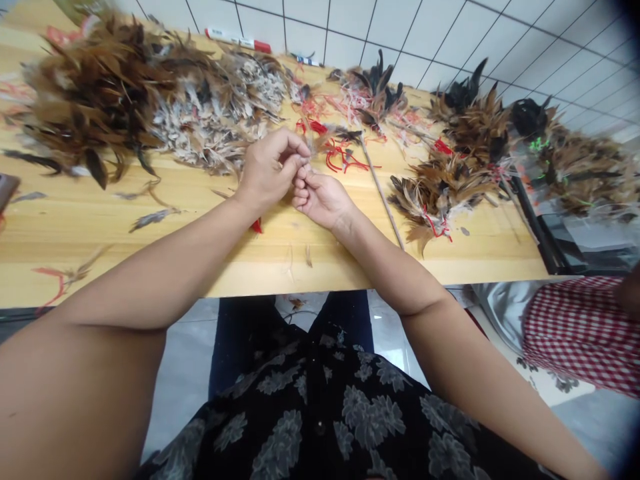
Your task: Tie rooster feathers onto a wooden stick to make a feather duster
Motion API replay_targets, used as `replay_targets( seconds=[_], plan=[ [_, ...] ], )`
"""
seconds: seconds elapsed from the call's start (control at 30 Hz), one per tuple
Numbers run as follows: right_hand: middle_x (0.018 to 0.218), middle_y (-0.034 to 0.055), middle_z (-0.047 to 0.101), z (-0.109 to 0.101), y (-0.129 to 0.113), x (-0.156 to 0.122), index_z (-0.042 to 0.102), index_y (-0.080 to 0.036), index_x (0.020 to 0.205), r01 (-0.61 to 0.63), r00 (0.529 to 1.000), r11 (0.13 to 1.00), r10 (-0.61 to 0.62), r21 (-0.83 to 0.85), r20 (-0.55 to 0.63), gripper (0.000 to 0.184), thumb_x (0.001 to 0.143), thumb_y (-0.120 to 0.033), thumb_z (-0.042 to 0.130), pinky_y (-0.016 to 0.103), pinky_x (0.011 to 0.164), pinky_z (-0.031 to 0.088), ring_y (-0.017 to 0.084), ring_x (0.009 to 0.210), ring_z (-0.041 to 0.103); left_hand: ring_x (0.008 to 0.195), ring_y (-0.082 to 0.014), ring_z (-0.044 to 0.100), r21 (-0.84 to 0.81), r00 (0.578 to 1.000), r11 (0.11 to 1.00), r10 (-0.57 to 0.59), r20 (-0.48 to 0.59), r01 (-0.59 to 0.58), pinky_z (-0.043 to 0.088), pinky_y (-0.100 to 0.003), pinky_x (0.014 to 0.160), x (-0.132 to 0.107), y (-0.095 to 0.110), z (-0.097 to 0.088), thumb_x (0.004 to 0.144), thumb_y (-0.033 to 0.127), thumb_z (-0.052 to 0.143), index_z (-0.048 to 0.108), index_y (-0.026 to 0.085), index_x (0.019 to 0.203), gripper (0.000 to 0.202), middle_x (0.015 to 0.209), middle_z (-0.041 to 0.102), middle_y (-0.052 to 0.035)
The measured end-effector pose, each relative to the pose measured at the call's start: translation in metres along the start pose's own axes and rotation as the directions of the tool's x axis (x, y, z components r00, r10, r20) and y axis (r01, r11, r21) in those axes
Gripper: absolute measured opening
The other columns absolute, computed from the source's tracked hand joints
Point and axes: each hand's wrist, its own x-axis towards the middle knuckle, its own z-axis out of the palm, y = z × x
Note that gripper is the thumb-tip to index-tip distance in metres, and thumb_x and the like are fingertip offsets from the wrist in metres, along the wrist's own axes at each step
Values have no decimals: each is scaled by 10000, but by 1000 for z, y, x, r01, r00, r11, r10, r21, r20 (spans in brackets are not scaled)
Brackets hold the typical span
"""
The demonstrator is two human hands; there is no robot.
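My left hand (pixel 271 168) and my right hand (pixel 324 199) meet above the wooden table, fingertips touching. Both are closed in a pinch, and what lies between the fingertips is too small and blurred to name. Red threads (pixel 343 157) lie on the wood just beyond my fingers. To the left of my left hand spreads a pile of pale-based feathers (pixel 200 123). A thin stick (pixel 380 183) rests on the table to the right of my right hand.
Brown feathers (pixel 100 87) are heaped at the left; feather bunches (pixel 445 187) lie at the right. A marker (pixel 237 40) lies by the tiled wall (pixel 350 23). A black tray (pixel 555 247) stands at the right end. Red checked cloth (pixel 580 333) shows below it.
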Motion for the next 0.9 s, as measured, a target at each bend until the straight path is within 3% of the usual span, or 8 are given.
replay_targets(
  seconds=[0.17, 0.33, 0.5, 0.6, 0.67, 0.77, 0.83, 0.9],
  plan=[
    [656, -94, 418, 4, 0, -5, 435, -210, 857, -11, 1000, 1000, 12, 22, -19, 417, 1273, -199, 418, 134, 522, 275, 41, 523, 320, 1316, -336, 748, -32, 989, 992, -117, 93, 120, 582, -614, 1123, 3, -1, 3, 956, 795, 644, 762, 365, 1265, 543, 1226, 857, -24],
    [675, -88, 408, 3, 0, -3, 434, -220, 865, -14, 999, 1000, 14, 5, -30, 414, 1276, -265, 454, 145, 524, 271, 52, 538, 332, 1296, -342, 767, -104, 985, 982, -151, 82, 159, 620, -603, 1070, 3, 5, 4, 896, 829, 713, 753, 380, 1184, 535, 1160, 841, -41],
    [675, -86, 415, 5, 2, -1, 488, -210, 878, -14, 999, 996, 9, -89, -52, 437, 1292, -335, 423, 144, 538, 273, 56, 547, 313, 1273, -352, 727, -173, 981, 966, -181, 74, 191, 577, -644, 1044, 8, -20, 9, 842, 926, 766, 710, 380, 1146, 628, 1121, 808, -37],
    [688, -88, 401, 2, 6, 3, 516, -214, 886, 90, 988, 965, -118, -247, -103, 399, 1269, -325, 502, 168, 551, 264, 71, 571, 288, 1163, -314, 695, -236, 984, 956, -172, 33, 175, 576, -630, 1003, 14, -37, 12, 748, 1023, 839, 665, 338, 1096, 788, 996, 757, -23],
    [732, -79, 448, -3, 5, 8, 540, -221, 904, 223, 946, 890, -296, -398, -131, 333, 1223, -288, 609, 179, 594, 315, 85, 623, 346, 1110, -276, 675, -272, 985, 948, -172, -8, 164, 592, -606, 999, 17, -41, 10, 672, 1083, 877, 646, 312, 1070, 898, 967, 745, -6],
    [915, -42, 610, -16, -1, 15, 612, -223, 988, 397, 804, 655, -586, -643, -101, 187, 1153, -222, 699, 185, 790, 472, 102, 826, 542, 1100, -289, 704, -287, 985, 945, -172, -20, 159, 594, -626, 995, 17, -39, 4, 686, 1084, 868, 642, 321, 1065, 882, 1005, 775, -6],
    [1054, -16, 672, -25, -8, 19, 672, -223, 1082, 421, 724, 471, -690, -775, -25, 65, 1140, -205, 695, 215, 942, 521, 120, 969, 610, 1123, -332, 739, -250, 986, 954, -167, 19, 167, 581, -664, 986, 15, -35, 1, 739, 1032, 845, 646, 335, 1069, 796, 1039, 806, -21],
    [1149, 10, 696, -33, -13, 23, 720, -222, 1167, 406, 694, 304, -716, -862, 75, 56, 1132, -195, 687, 258, 1046, 538, 140, 1046, 632, 1192, -373, 754, -170, 984, 972, -149, 99, 164, 570, -695, 996, 12, -31, -1, 814, 1008, 765, 673, 350, 1119, 731, 1071, 836, -41]
  ],
)
